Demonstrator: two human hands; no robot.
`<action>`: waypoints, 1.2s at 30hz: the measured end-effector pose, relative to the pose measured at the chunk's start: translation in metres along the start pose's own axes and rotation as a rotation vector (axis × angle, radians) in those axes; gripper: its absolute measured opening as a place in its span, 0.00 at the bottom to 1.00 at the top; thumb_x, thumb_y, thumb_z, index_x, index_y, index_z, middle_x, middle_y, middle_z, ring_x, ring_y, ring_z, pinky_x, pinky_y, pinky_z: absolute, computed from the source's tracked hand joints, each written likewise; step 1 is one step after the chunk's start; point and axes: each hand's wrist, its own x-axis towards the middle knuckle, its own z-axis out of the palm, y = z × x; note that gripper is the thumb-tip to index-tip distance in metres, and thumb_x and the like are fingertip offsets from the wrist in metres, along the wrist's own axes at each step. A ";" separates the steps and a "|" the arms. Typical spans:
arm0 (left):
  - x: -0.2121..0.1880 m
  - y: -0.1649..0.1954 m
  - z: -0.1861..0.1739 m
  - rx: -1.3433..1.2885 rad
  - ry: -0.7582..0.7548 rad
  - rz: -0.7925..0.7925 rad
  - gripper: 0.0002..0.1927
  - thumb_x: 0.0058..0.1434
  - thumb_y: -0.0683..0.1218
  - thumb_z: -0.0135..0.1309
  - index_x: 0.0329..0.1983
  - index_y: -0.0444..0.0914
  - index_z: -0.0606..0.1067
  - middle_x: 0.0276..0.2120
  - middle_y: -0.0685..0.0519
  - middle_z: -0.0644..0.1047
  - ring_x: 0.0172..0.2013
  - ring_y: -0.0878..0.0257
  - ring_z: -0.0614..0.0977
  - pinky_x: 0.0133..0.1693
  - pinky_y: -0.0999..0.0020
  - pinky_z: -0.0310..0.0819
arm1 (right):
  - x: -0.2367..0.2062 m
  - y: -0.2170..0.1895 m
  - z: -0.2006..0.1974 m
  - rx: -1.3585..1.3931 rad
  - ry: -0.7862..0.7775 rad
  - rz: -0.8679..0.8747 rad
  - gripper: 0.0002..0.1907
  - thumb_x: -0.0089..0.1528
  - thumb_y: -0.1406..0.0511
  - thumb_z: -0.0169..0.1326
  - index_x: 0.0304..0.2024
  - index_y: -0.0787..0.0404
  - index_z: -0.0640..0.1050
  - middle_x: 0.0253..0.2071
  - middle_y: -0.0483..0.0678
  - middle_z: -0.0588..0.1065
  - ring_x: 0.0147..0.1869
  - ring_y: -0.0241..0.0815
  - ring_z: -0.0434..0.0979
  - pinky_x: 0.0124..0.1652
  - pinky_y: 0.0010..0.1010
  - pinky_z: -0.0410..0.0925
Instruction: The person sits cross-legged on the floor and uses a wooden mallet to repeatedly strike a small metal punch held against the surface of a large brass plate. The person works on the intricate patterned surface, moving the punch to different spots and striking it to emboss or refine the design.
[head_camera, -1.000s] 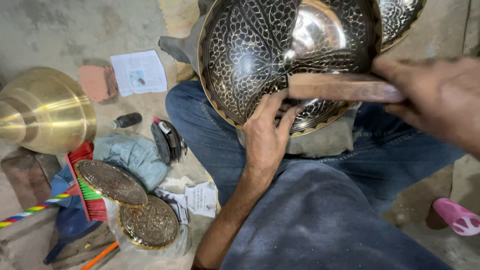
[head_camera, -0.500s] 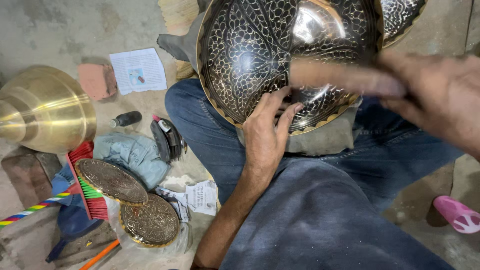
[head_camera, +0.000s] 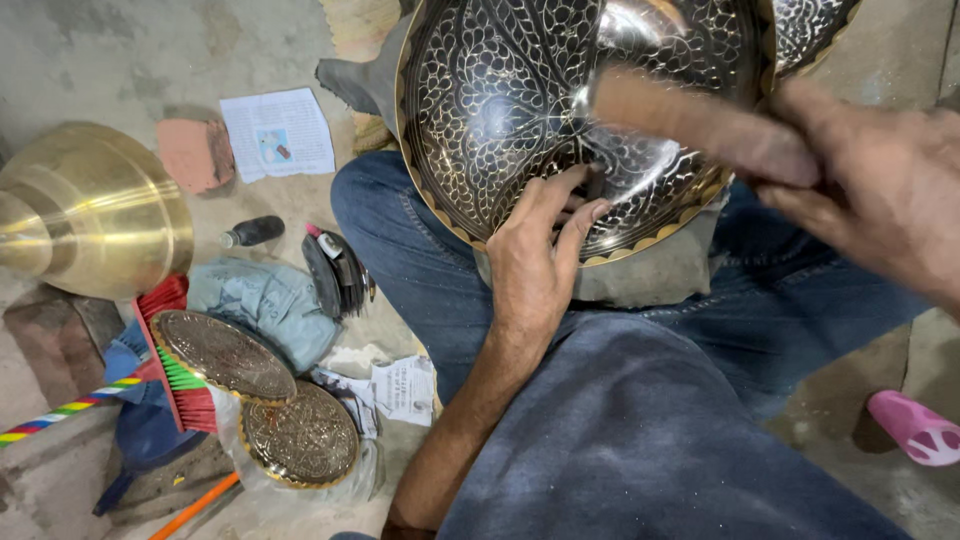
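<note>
A large round brass plate with dark engraved leaf patterns leans on my lap. My left hand rests on its lower rim, with the fingers pinched on a small tool against the metal; the tool itself is mostly hidden. My right hand grips a wooden hammer handle, blurred by motion, that reaches left across the plate. A padded cloth lies under the plate on my jeans.
On the floor at left stand a shiny brass bell-shaped vessel, two small engraved plates, a red brush, a grey cloth, a small dark bottle and papers. A pink sandal lies at right.
The wooden handle has swung up and tilted, from lying level near my left fingers to angled higher across the plate. My left hand has stayed in place.
</note>
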 end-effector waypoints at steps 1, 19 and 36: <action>0.001 0.000 0.001 -0.013 -0.005 -0.021 0.16 0.68 0.45 0.59 0.57 0.37 0.76 0.44 0.48 0.81 0.40 0.60 0.88 0.39 0.65 0.84 | 0.000 -0.003 -0.002 -0.024 0.000 0.024 0.22 0.63 0.56 0.60 0.54 0.56 0.71 0.34 0.52 0.80 0.37 0.48 0.84 0.40 0.39 0.76; 0.002 0.000 0.003 -0.002 -0.055 -0.090 0.16 0.66 0.46 0.59 0.56 0.37 0.77 0.42 0.48 0.81 0.40 0.60 0.88 0.37 0.65 0.85 | -0.007 -0.007 0.002 -0.275 -0.157 0.008 0.26 0.61 0.55 0.59 0.60 0.48 0.69 0.39 0.45 0.79 0.35 0.42 0.84 0.36 0.34 0.77; 0.002 0.003 0.001 0.052 -0.018 0.009 0.16 0.68 0.46 0.59 0.56 0.35 0.77 0.43 0.47 0.80 0.41 0.57 0.87 0.41 0.62 0.81 | -0.007 0.001 0.009 -0.187 0.114 -0.102 0.20 0.59 0.55 0.60 0.49 0.53 0.72 0.36 0.48 0.79 0.38 0.47 0.84 0.37 0.40 0.76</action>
